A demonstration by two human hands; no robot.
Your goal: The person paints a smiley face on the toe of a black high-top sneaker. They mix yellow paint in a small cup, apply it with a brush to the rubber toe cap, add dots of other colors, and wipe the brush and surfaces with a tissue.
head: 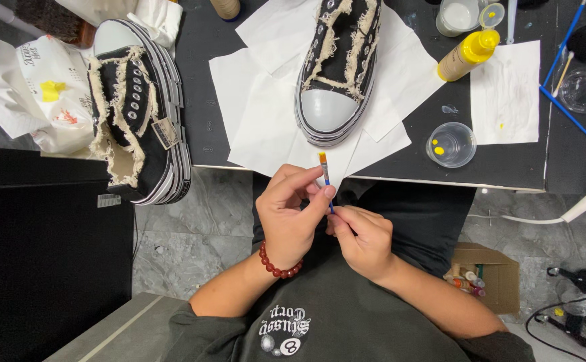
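Between our two hands, just off the near edge of the table [507,175], stands the small paintbrush [326,181]. Our left hand [291,213] pinches its thin blue handle between thumb and curled forefinger, with a red bead bracelet [277,267] round that wrist. Our right hand [362,240] sits just beside and a little nearer to us, its fingers closed on the lower end of the handle, which they hide. The brush stands nearly upright, its tip pointing away from us above the left thumb. It is slender, with a blue shaft and a short flat head of orange-yellow bristles. Just beyond the bristle tip lie overlapping white paper sheets [259,114], and on them, beyond both hands, rests a black canvas shoe [340,60] with frayed cream edges and a pale grey toe cap turned toward us. Farther out to the left of our left hand, a second black shoe [139,107] of the same kind lies at the table's corner. Beyond and to the right of our right hand sit a clear cup with yellow paint spots [451,144] and a yellow-capped bottle [469,55] lying tilted.
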